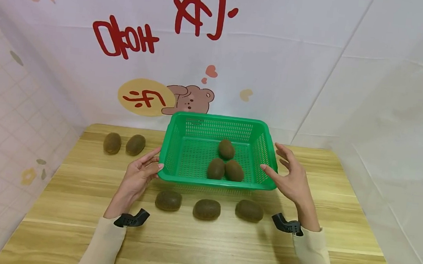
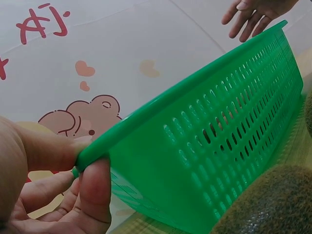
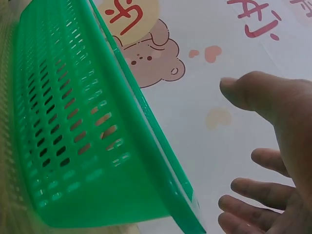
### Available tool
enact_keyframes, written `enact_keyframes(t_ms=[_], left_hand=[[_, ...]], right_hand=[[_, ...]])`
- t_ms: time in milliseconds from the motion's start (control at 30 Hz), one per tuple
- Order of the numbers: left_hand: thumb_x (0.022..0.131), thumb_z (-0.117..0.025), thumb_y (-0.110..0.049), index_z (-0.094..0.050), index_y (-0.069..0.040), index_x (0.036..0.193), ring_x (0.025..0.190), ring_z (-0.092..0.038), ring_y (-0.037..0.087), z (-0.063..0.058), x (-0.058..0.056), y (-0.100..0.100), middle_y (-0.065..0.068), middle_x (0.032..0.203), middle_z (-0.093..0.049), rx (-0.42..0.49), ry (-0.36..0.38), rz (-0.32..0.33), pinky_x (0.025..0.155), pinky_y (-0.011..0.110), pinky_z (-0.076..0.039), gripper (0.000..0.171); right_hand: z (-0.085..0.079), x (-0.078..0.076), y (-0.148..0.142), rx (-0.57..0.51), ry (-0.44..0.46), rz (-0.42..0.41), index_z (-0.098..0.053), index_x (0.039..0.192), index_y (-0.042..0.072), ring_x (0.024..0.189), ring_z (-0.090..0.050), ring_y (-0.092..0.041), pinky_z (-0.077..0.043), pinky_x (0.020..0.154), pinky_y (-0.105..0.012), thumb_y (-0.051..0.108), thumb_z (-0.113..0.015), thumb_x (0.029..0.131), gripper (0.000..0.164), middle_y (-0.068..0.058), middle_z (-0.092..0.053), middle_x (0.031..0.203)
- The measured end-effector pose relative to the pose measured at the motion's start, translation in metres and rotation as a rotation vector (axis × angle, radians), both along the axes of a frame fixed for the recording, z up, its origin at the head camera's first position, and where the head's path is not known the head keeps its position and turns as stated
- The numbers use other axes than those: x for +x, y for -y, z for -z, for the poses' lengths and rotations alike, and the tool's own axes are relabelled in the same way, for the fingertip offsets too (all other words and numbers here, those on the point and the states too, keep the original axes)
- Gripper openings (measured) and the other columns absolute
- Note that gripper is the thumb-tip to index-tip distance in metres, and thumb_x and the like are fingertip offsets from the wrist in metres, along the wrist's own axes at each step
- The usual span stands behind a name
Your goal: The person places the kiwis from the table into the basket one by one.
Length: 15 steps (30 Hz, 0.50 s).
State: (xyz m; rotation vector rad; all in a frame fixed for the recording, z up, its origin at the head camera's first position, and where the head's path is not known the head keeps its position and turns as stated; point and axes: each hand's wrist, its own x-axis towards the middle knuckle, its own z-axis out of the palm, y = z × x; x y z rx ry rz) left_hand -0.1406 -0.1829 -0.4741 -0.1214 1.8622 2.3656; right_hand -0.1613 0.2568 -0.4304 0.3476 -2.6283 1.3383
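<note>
A green plastic basket with slotted walls stands on the table, holding three brown kiwis, one kiwi behind the other two. My left hand pinches the basket's left rim between thumb and fingers, as the left wrist view shows up close. Beside the right rim is my right hand, its fingers spread; in the right wrist view a gap separates this hand from the basket. In front of the basket lie three more kiwis: a left one, a middle one and a right one.
Two kiwis, one beside another, lie at the back left of the wooden table. A white printed cloth hangs behind the table and along its sides. Each wrist carries a black camera mount.
</note>
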Motion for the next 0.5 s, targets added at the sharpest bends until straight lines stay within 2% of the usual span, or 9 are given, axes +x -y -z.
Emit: enact_keyframes(t_ms=[333, 500], left_hand=[[0.098, -0.063, 0.004, -0.041, -0.008, 0.157, 0.079, -0.061, 0.003, -0.003, 0.002, 0.004, -0.002, 0.112, -0.059, 0.015, -0.011, -0.013, 0.065, 0.016, -0.054, 0.065], [0.098, -0.063, 0.004, -0.039, -0.006, 0.159, 0.079, -0.061, 0.002, -0.002, 0.001, 0.002, -0.002, 0.114, -0.057, 0.023, -0.015, 0.005, 0.066, 0.015, -0.054, 0.066]], right_hand=[[-0.003, 0.000, -0.003, 0.049, 0.046, -0.007, -0.033, 0.161, 0.024, 0.149, -0.038, -0.039, -0.037, 0.118, -0.061, 0.033, -0.080, 0.091, 0.085, -0.014, -0.036, 0.164], [-0.001, 0.004, -0.010, 0.057, 0.048, 0.007, -0.030, 0.163, 0.024, 0.149, -0.037, -0.041, -0.037, 0.117, -0.062, 0.033, -0.080, 0.091, 0.088, -0.013, -0.035, 0.165]])
